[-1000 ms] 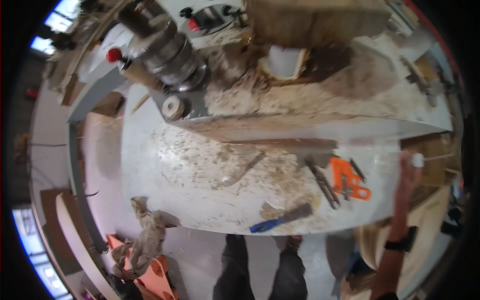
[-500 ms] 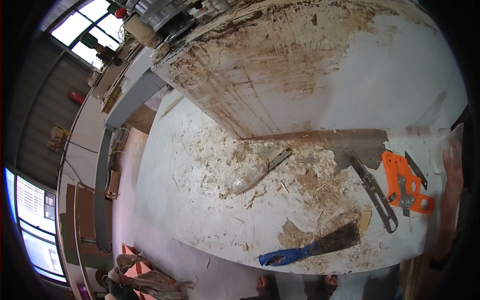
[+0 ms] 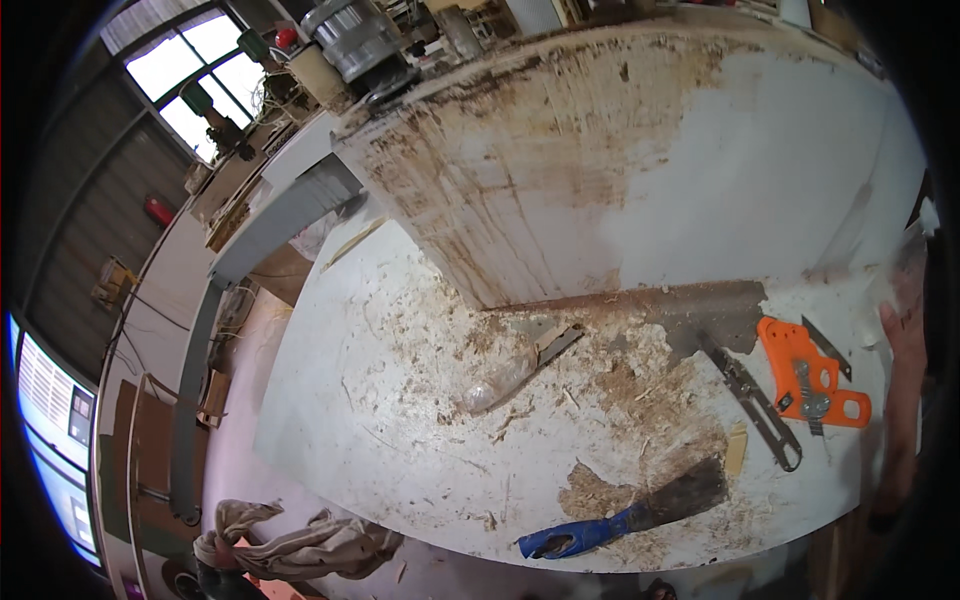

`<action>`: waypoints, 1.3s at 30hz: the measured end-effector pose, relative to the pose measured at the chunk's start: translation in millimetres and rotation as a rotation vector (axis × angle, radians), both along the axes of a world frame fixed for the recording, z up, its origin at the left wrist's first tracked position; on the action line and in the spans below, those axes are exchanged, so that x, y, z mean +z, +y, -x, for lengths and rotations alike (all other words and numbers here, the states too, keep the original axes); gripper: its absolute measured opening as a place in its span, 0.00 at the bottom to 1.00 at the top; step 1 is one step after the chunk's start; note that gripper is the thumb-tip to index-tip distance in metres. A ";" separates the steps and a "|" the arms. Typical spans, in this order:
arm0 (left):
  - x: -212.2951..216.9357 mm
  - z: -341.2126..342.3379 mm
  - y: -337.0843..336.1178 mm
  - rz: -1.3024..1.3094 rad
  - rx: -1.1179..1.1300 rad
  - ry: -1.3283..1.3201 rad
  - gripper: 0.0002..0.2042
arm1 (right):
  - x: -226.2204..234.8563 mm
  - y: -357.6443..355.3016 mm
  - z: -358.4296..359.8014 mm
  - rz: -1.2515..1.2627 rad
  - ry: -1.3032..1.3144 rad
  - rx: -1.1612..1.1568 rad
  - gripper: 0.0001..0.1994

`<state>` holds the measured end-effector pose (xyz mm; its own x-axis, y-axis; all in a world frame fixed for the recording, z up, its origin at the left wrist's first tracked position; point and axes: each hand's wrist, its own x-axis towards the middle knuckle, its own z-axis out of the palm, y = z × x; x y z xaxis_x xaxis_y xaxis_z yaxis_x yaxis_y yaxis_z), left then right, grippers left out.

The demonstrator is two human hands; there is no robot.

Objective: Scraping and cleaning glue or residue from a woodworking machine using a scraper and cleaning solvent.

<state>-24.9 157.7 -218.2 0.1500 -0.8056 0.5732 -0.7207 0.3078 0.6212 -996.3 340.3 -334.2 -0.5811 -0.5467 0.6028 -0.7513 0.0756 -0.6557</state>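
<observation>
At the right edge my right hand point(image 3: 904, 300) is raised beside the upright white panel point(image 3: 760, 170); its fingers are mostly lost in the dark rim, and a whitish scrap point(image 3: 929, 216) shows next to them. My left hand is out of view. Nearest the right forearm lies an orange plastic tool with a metal wing nut point(image 3: 795, 370), with a dark flat blade point(image 3: 828, 347) beside it. To their left is a slotted dark metal bar point(image 3: 748, 398). A blue-handled scraper point(image 3: 580, 537) rests near the front edge. A narrow blade with its handle wrapped in clear plastic point(image 3: 500, 378) lies mid-table.
Brown residue and shavings point(image 3: 630, 390) litter the white tabletop point(image 3: 330, 400). Brown streaks cover the panel's left part. A pale offcut point(image 3: 736, 450) lies by the scraper. A grey machine point(image 3: 350, 40) stands beyond the panel; cloth point(image 3: 310, 548) hangs below left.
The view has tilted up, so the panel and machinery sit lower in the picture. My right hand remains near the right edge; the tools on the table have not moved.
</observation>
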 end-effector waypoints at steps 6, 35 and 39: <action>48.4 46.0 20.2 0.013 0.066 -0.128 0.17 | 96.7 -35.4 -107.5 0.087 -0.275 -0.058 0.41; 257.5 15.6 69.1 -0.222 0.202 -0.417 0.09 | 240.0 -67.7 -215.0 -0.303 -0.548 0.038 0.17; 224.7 -53.9 27.0 -0.165 0.331 -0.443 0.08 | 262.0 -94.3 -323.0 -0.429 -0.753 0.166 0.17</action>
<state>29.0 184.7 6.5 0.1839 -0.8408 0.5091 -0.9643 -0.0540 0.2592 -673.3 246.0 -72.2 -0.6341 -0.7508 -0.1848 -0.1542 0.3569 -0.9213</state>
